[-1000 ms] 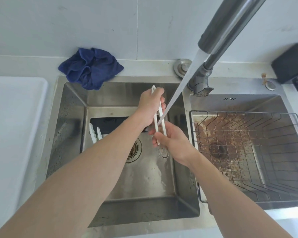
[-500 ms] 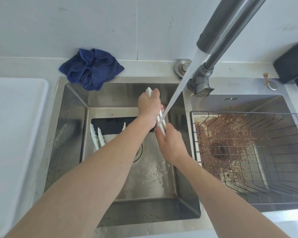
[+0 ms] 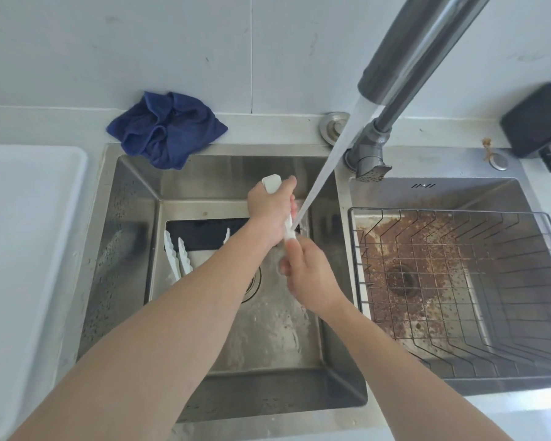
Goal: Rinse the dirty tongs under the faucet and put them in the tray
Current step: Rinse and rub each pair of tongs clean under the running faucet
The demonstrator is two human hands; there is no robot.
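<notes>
Pale grey tiled wall backs a light counter [image 3: 61, 125] that carries a double stainless sink. Along the counter's left edge lies the white plastic tray [image 3: 19, 249], smooth, with rounded corners. The left basin [image 3: 134, 237] is brushed steel, speckled with droplets, its floor wet and rippling around the drain. The right basin [image 3: 497, 198] is stained rusty brown and holds a dark wire rack [image 3: 458, 281] of square mesh. A thick cylindrical grey faucet [image 3: 420, 46] slants in from the top right edge, pouring a flat white stream [image 3: 328, 157] diagonally down. At the counter's back edge, a crumpled navy cloth [image 3: 166, 128] droops over the left basin's rim; a black boxy object [image 3: 538, 122] sits at the far right.

The left hand [image 3: 272, 210] is closed in a fist around the white plastic tongs [image 3: 271, 183], whose squared hinge end sticks out above the knuckles. The right hand [image 3: 309, 278] is curled shut over the tongs' lower end, directly under the stream. More white tongs [image 3: 177, 259] with scalloped edges lean by the left basin's left wall.

Compared with half a second earlier, the hinge end now shows broadside and the right hand has slid slightly lower.
</notes>
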